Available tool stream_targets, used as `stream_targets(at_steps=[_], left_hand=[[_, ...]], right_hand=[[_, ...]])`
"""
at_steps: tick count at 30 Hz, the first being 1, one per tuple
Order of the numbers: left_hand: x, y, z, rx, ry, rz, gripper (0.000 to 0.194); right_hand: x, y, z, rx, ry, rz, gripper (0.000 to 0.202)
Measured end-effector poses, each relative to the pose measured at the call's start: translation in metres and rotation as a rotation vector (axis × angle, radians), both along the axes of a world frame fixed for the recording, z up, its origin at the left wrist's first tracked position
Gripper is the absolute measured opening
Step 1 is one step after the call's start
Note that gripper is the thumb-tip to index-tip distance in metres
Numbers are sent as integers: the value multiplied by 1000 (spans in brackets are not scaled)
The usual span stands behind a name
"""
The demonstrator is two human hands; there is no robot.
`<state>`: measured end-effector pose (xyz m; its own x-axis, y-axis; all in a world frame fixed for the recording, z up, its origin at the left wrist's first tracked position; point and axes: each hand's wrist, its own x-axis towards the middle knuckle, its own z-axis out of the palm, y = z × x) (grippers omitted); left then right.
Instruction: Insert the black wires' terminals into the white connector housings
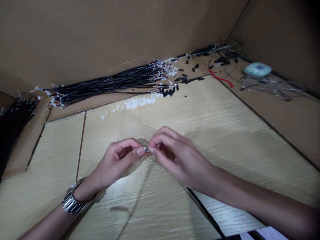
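Observation:
Fingers pinched, my left hand (117,163) grips a small white connector (144,148) whose edge shows past the thumb tip. Thin coloured wires (147,152) span the short gap to my right hand (181,156), whose thumb and forefinger are closed on them. A black cable (205,210) comes out beneath the right wrist and runs to the bottom edge; its link to the wires is hidden behind the hand. Both hands are held just over the wooden tabletop (112,200).
A bundle of black cables (105,83) with white-tipped ends lies along the cardboard wall. Before it are loose white connectors (138,102) and short black sleeves (168,92). A red cord (222,78) and pale green oval object (257,69) lie right. More dark cables (15,123) are left.

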<state>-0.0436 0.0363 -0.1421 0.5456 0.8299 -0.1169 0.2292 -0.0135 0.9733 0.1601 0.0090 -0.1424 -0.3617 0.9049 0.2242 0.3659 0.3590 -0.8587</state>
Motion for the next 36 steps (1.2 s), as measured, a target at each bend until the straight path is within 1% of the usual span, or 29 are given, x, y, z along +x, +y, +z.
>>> stream_targets(at_steps=[8,15,20,30,36], left_hand=[[2,-1,1,61,-12,26,17],[2,-3,-2,47,15,56,18],[2,-4,-1,48,-3,69,19],[3,-5,-2,102,20,82,17],[4,-6,-1,93,7,89,19]], right_hand=[[-1,0,3,-58,1,-46,10],[-4,3,3,-241,63,-92,9],[-4,3,0,-327,119,-90,9],[-5,4,1,-377,170,-97,12],[-6,1,2,-406,187,-120,12]])
